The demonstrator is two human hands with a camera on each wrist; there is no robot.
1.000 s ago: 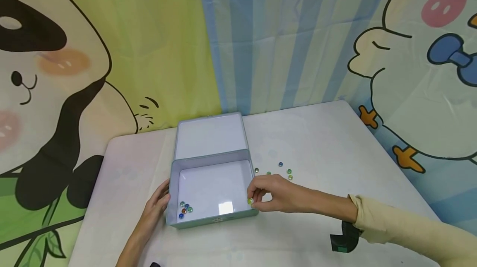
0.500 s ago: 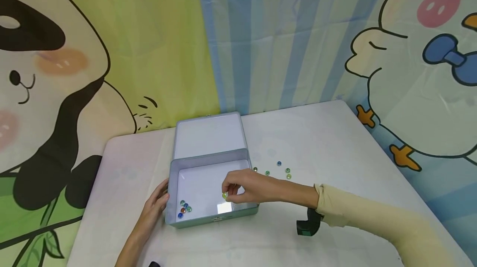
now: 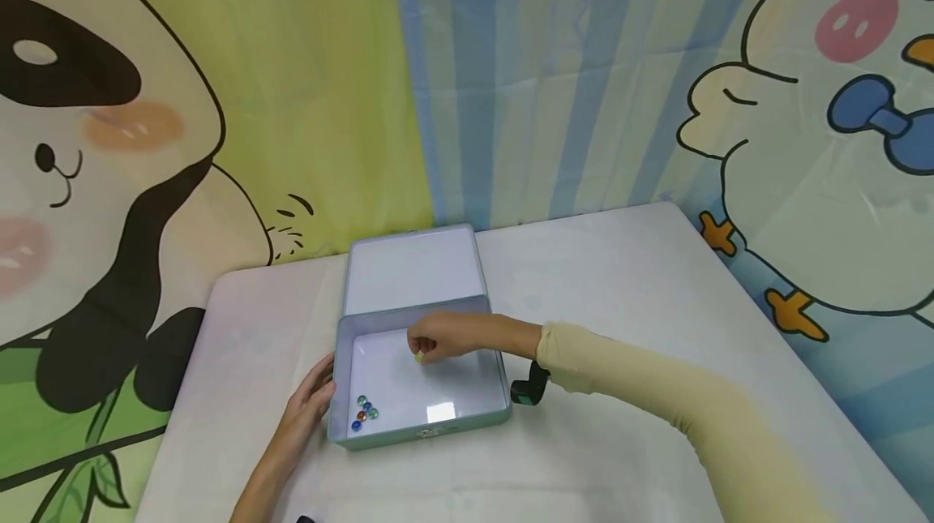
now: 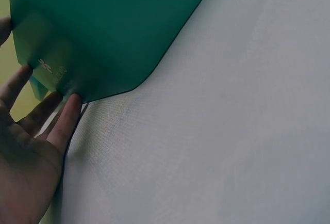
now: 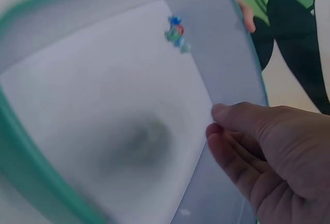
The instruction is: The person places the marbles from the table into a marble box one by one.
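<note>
My right hand (image 3: pixel 452 336) reaches over the inside of a green metal box (image 3: pixel 467 424), its thumb and fingertips pinching a small yellow-green glass marble (image 3: pixel 419 357). The marble is mostly covered by the fingers, and in the right wrist view the right hand (image 5: pixel 278 157) hides it. Several loose marbles, among them a blue marble (image 3: pixel 356 426), are grouped in the box's near left corner. Against the box's left side rests my left hand (image 3: pixel 302 405); the left wrist view shows its extended fingers (image 4: pixel 67 121) touching the green outer wall (image 4: pixel 103 38).
The box's lid (image 3: pixel 412 272) lies folded back behind it on the white-covered table (image 3: pixel 598 280). A cartoon-printed curtain (image 3: pixel 511 85) stands behind the table. Below the right wrist hangs a black wrist device (image 3: pixel 529 389), close by the box's right wall.
My right hand has carried the yellow-green marble leftward from the box's right rim to over its middle. The forearm now covers the marbles seen earlier on the table. The left hand stays put.
</note>
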